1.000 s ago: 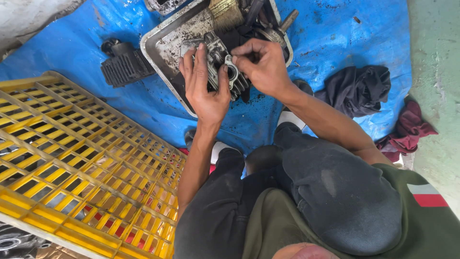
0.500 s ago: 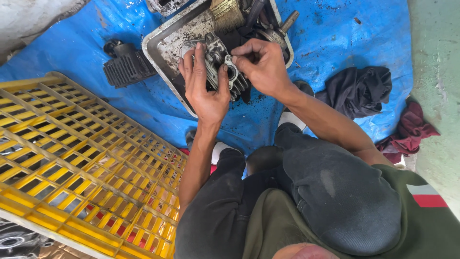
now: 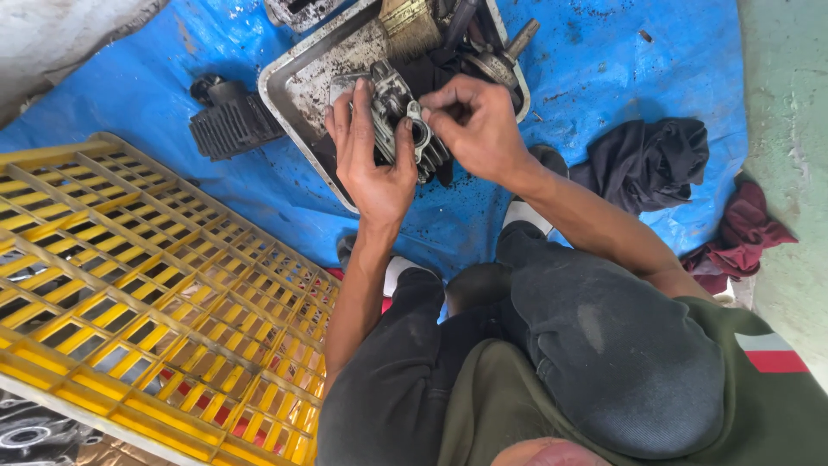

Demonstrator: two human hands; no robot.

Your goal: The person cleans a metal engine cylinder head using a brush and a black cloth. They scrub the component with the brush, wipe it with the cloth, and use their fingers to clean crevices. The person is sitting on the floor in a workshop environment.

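Observation:
My left hand [image 3: 371, 160] grips a grimy grey metal engine part [image 3: 404, 121] from its left side, holding it above a dirty metal tray [image 3: 297, 73]. My right hand [image 3: 479, 129] pinches at a round opening on the part's right side; whatever the fingertips hold is too small to tell. I crouch over the work, with my dark-trousered knees below the hands. A brush [image 3: 407, 24] and several dark metal pieces lie in the tray beyond the part.
A blue tarp [image 3: 147, 95] covers the ground. A black finned cylinder block [image 3: 231, 125] lies left of the tray. A yellow plastic crate [image 3: 129, 293] fills the lower left. Black rag [image 3: 647, 164] and red rag [image 3: 742, 229] lie at right beside a concrete edge.
Both hands stay on the engine part with only slight finger shifts. The view has drifted a little.

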